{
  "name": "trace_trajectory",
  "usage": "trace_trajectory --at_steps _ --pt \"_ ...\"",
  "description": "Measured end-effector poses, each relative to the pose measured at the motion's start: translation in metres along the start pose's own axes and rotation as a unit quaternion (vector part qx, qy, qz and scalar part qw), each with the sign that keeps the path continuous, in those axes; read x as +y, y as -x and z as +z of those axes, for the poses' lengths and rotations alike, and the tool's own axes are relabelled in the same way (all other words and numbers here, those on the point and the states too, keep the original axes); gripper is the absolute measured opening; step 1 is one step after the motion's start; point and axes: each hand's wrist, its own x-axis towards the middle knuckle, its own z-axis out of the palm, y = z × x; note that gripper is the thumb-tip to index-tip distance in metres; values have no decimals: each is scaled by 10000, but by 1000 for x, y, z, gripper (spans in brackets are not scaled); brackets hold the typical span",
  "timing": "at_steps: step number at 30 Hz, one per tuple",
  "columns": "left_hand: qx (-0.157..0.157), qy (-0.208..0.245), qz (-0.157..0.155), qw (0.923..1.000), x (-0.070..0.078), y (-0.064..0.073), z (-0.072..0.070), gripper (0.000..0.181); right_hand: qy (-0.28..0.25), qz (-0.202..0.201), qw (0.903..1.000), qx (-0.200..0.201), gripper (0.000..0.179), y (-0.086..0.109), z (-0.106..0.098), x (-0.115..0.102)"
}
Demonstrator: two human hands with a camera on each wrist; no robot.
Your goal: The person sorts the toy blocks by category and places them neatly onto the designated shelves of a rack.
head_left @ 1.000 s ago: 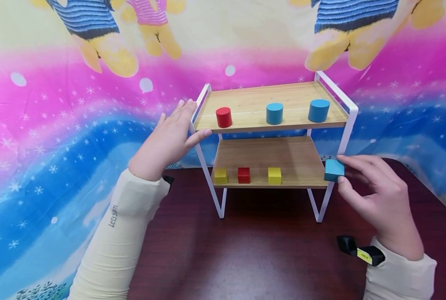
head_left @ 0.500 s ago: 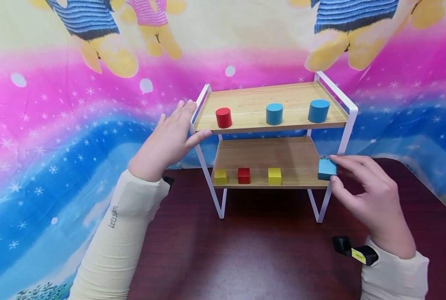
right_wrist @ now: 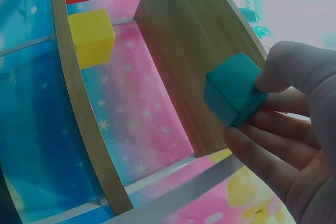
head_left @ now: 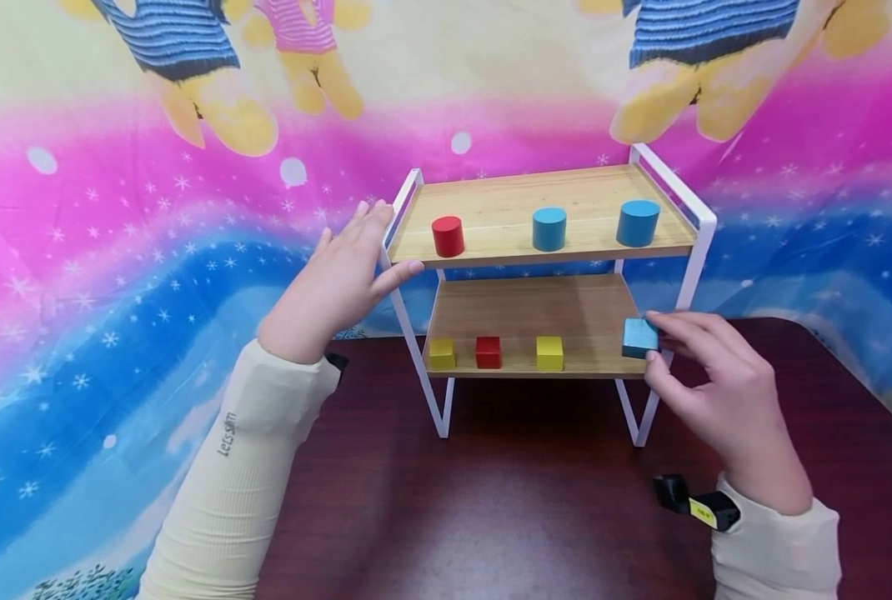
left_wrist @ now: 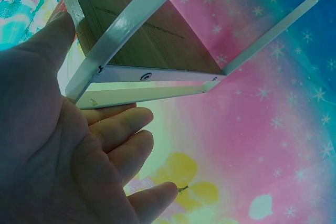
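My right hand pinches a teal cube between thumb and fingers at the right end of the lower shelf. In the right wrist view the teal cube shows between the two shelf boards. My left hand rests against the upper left corner of the white-framed rack, fingers straight and thumb at the front edge. On the lower shelf stand a yellow cube, a red cube and another yellow cube.
The upper shelf bears a red cylinder and two blue cylinders, one in the middle and a larger one at right. The rack stands on a dark red table before a patterned cloth backdrop.
My right hand has moved left with the teal cube, from beside the rack's right leg to over the lower shelf's right end. The left hand has stayed put.
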Motion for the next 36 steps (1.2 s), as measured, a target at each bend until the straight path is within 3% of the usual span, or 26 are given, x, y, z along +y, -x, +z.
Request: trace_trajectory --at_steps 16,36 --pt "6 -3 27 10000 0 2 0 90 563 -256 9970 -473 40 -1 21 -4" --pt "5 39 45 10000 0 2 0 89 659 348 9936 -850 41 2 39 -4"
